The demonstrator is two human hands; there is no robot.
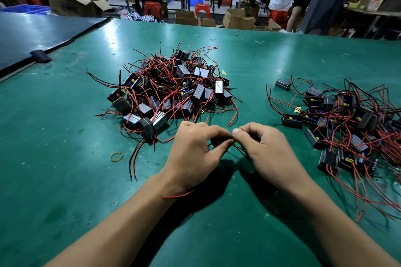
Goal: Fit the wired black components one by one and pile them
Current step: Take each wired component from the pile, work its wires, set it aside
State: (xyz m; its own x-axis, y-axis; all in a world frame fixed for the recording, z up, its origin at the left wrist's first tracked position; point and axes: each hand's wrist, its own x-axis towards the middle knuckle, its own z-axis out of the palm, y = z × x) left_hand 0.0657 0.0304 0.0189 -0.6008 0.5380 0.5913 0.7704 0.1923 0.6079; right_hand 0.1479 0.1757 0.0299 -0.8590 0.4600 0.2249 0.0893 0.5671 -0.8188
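black component (215, 142), pinched between curled fingers (218, 133)

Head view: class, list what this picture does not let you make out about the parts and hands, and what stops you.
1. Held component, head view: mostly hidden inside the grip of the left hand and right hand; shape and fit unreadable.
2. Right pile, head view: cut off by the right frame edge and blurred there.
3. Middle pile, head view: upper parts cover lower ones; count impossible.
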